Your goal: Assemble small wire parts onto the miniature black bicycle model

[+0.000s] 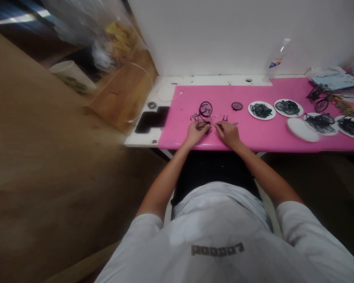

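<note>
My left hand (197, 131) is closed around a small black model bicycle (199, 117) near the front edge of the pink tabletop. One spoked wheel of the model (205, 109) points away from me. To its right, my right hand (226, 133) pinches a thin tool, whose light end (235, 124) sticks out past the fingers; its tip meets the model beside my left fingertips. A small dark forked part (225, 118) lies just beyond my right hand. Farther back rests a loose black wheel (237, 106).
White plates (262, 117) of dark small parts stand to the right, by a white lid-like disc (303, 130). Another dark model bicycle (321, 103) is at the far right. A black phone-like object (152, 120) lies left. A bottle (279, 55) stands against the white wall (224, 35).
</note>
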{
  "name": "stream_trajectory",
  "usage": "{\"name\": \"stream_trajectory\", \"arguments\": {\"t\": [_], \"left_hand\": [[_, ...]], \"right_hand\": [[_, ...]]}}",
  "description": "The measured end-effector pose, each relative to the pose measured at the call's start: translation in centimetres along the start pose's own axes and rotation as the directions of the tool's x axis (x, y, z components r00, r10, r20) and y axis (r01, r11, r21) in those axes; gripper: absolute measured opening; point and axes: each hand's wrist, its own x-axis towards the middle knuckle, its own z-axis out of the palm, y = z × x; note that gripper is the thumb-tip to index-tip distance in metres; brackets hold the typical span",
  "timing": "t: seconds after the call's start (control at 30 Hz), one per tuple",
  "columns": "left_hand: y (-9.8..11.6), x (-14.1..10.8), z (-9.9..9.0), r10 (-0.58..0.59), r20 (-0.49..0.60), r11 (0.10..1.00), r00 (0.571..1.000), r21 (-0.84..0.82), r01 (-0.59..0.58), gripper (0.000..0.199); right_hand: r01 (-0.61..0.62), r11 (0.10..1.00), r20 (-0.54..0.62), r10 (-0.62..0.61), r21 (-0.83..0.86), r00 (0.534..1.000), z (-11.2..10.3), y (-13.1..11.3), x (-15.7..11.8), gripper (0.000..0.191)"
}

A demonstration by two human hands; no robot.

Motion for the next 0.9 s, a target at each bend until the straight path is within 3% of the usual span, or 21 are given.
{"name": "stream_trajectory", "arguments": {"t": [0.57, 0.7, 0.9], "left_hand": [[-0.4, 0.0, -0.1, 0.030, 0.004, 1.000, 1.000, 0.008, -0.030, 0.036], [-0.5, 0.0, 0.0, 0.001, -0.005, 0.999, 1.000, 0.038, 0.000, 0.035], [-1.4, 0.2, -0.1, 0.069, -0.004, 0.987, 0.998, 0.144, -0.068, 0.032]], "right_hand": [[0.056, 0.997, -0.062, -0.052, 0.051, 0.997, 0.4, 0.7, -0.1, 0.037], [0.052, 0.997, -0.033, -0.051, 0.055, 0.998, 0.5, 0.7, -0.3, 0.039], [0.069, 0.995, 0.016, -0.071, 0.066, 0.997, 0.4, 0.9, -0.4, 0.036]]}}
